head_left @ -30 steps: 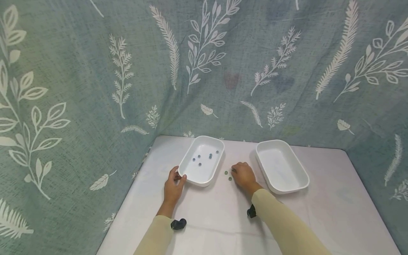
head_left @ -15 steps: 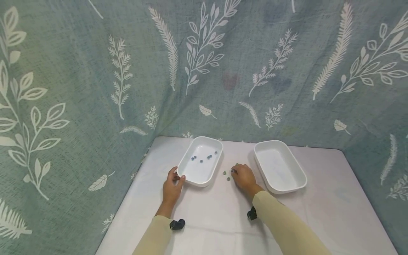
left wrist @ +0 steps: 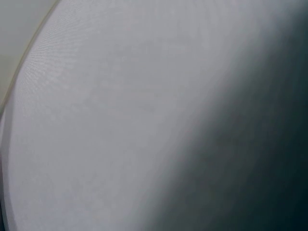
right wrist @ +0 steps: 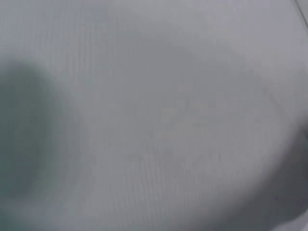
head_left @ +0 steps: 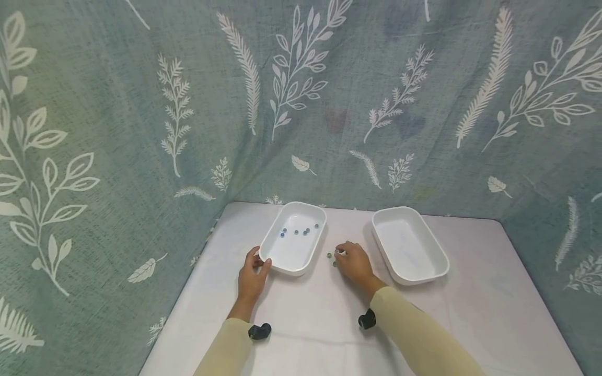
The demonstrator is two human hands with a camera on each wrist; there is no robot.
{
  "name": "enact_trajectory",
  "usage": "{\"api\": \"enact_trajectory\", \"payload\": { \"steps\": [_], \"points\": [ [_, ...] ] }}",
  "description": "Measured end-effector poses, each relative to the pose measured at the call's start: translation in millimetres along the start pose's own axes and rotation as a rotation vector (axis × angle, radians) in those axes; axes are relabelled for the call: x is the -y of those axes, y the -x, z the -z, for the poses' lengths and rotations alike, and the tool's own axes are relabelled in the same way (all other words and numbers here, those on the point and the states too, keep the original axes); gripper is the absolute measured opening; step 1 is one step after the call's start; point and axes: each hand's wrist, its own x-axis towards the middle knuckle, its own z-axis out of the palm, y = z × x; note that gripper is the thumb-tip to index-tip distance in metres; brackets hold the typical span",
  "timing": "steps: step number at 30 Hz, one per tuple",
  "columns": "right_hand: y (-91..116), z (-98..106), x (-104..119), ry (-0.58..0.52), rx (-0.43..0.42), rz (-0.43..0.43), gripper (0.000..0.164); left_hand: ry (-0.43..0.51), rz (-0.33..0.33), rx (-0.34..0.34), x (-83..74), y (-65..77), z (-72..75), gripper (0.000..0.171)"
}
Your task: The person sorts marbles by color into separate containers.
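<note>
My left hand [head_left: 251,281] grips the near left corner of a white tray [head_left: 288,265], thumb on the rim and fingers along its outer side. Several small blue marbles [head_left: 296,232] lie inside that tray. To its right, my right hand [head_left: 355,265] is low over the table and pinches a small bluish marble [head_left: 337,251] at its fingertips. Close beside those fingertips lie a green marble [head_left: 329,255] and a second green marble [head_left: 335,264]; another green marble [head_left: 347,242] shows just beyond the hand. Both wrist views show mostly blurred white cloth and no marbles.
A second white tray [head_left: 408,245] stands right of my right hand, with no marbles seen in it. White cloth covers the table [head_left: 310,318]. A green leaf-patterned curtain [head_left: 329,104] hangs behind and along both sides.
My right hand has lifted slightly and shifted left, with the bluish marble now showing at its fingertips. The marbles in the left tray have rolled a little. My left hand keeps its grip.
</note>
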Motion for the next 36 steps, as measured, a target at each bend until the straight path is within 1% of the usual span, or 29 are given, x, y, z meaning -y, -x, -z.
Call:
{"api": "enact_trajectory", "payload": {
  "steps": [5, 10, 17, 21, 26, 32, 36],
  "points": [
    [7.2, -1.6, 9.2, -0.017, -0.025, 0.051, 0.022, 0.002, -0.013, -0.007, -1.8, 0.7, 0.2, 0.054],
    [13.1, -5.7, 19.8, -0.034, -0.033, 0.065, 0.022, -0.004, -0.028, -0.014, -1.6, 0.6, 1.0, 0.054],
    [19.2, -10.0, 32.4, -0.059, -0.038, 0.065, 0.024, 0.009, -0.027, -0.009, -3.0, 1.4, 0.7, 0.055],
    [22.3, -10.9, 38.5, -0.069, -0.033, 0.046, 0.024, 0.016, -0.031, -0.01, -4.1, 1.4, 0.0, 0.055],
    [23.0, -12.5, 45.9, -0.082, -0.022, 0.034, 0.025, 0.007, -0.027, -0.011, -2.7, 1.3, -0.2, 0.054],
    [23.0, -14.3, 55.8, -0.096, -0.031, 0.027, 0.025, 0.006, -0.024, -0.006, -3.7, 1.3, 0.5, 0.054],
    [23.1, -16.5, 59.7, -0.1, -0.03, 0.039, 0.024, 0.001, -0.021, -0.007, -3.9, 1.6, 0.6, 0.055]
  ]
}}
